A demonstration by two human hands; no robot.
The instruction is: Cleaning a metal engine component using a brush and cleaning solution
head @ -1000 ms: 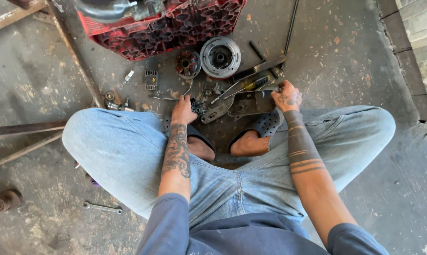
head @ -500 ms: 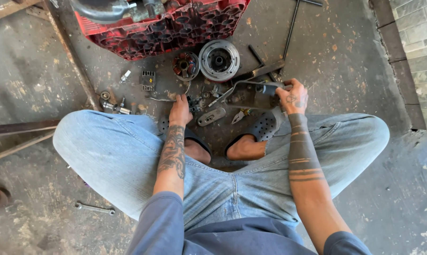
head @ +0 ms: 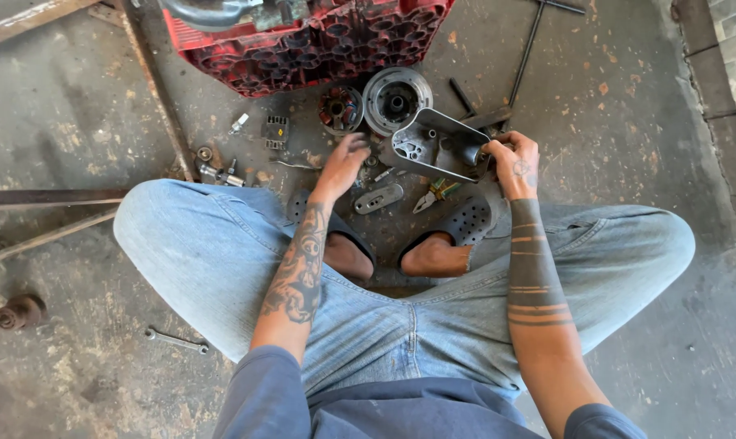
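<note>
We sit cross-legged on the concrete floor [head: 644, 122] with both hands out in front of us. Our right hand [head: 516, 162] is closed around the edge of one grey metal engine cover [head: 437, 146], lifting it tilted off the floor, its hollow side turned toward us. Our left hand [head: 344, 162] reaches down with its fingers loosely spread over the small parts beside that cover; we cannot tell whether it pinches anything.

Just beyond the cover we count two round parts side by side: one silvery drum-like disc [head: 396, 100] and one smaller wound stator [head: 339, 108] with copper and red in it. One red plastic crate [head: 319, 45] lies behind them. Between our two dark perforated clogs [head: 465, 219] lie one flat oval metal plate [head: 378, 198] and one pair of pliers with green and yellow grips [head: 435, 193].

To the left we see one small finned block [head: 275, 130] and a few loose fittings [head: 217, 172]. One spanner [head: 177, 341] lies by our left knee, and one rusty spindle [head: 14, 313] sits well apart from it.
</note>
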